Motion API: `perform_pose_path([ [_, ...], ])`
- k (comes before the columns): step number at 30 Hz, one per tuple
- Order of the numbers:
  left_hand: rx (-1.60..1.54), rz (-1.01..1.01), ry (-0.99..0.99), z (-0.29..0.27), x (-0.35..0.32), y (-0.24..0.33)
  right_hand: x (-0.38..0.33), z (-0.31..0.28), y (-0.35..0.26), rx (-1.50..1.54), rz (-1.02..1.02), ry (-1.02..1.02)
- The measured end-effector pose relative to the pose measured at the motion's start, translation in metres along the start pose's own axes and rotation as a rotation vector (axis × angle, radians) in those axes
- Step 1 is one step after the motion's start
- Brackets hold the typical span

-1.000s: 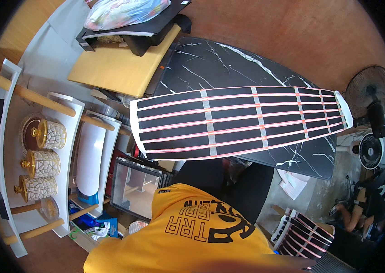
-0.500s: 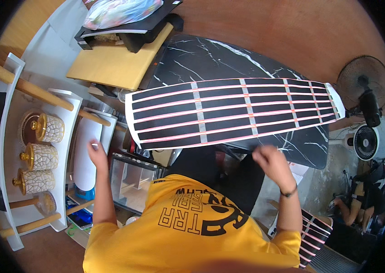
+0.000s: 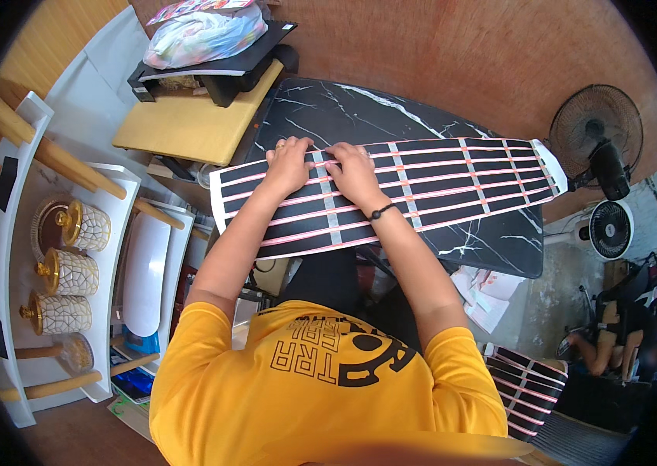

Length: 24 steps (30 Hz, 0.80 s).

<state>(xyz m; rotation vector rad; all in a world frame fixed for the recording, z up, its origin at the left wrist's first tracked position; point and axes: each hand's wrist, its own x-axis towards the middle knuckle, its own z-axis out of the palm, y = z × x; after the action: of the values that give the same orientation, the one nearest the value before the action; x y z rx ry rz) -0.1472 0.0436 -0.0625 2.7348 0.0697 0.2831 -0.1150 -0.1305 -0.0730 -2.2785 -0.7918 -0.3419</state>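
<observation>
So the long black sheet with pink stripes and grey cross bands (image 3: 421, 186) is lying flat across the black marble table (image 3: 390, 124), its left end hanging out past the table's edge. Looks to me like it's spread out and positioned, and the smoothing or pressing is only getting going at the left part; the whole right stretch toward the standing fan (image 3: 596, 140) is untouched.

Both hands are on top of the sheet, side by side near a grey cross band left of the sheet's middle. Left hand (image 3: 288, 165) is palm down, fingers lightly spread and flat on the stripes. Right hand (image 3: 355, 175), black band on the wrist, also presses down with fingers reaching toward the sheet's far edge. Neither is pinching or lifting anything.

Another striped sheet (image 3: 526, 388) sits well below the table, lower right.
</observation>
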Motion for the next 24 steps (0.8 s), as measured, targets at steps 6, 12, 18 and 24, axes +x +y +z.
perform_pose_path([
  [6,-0.09,-0.036,-0.109,-0.004,0.007,-0.005,0.015,0.005,0.001,-0.113,0.024,-0.088],
  [12,-0.225,-0.042,-0.126,-0.003,0.006,-0.01,0.019,0.007,0.006,-0.084,0.0,-0.086],
  [18,-0.229,-0.004,-0.098,-0.001,0.004,-0.01,0.03,0.008,0.009,0.041,-0.003,-0.156],
  [24,-0.179,0.039,-0.111,-0.003,0.004,-0.012,0.021,0.016,-0.009,0.033,0.088,0.017],
])
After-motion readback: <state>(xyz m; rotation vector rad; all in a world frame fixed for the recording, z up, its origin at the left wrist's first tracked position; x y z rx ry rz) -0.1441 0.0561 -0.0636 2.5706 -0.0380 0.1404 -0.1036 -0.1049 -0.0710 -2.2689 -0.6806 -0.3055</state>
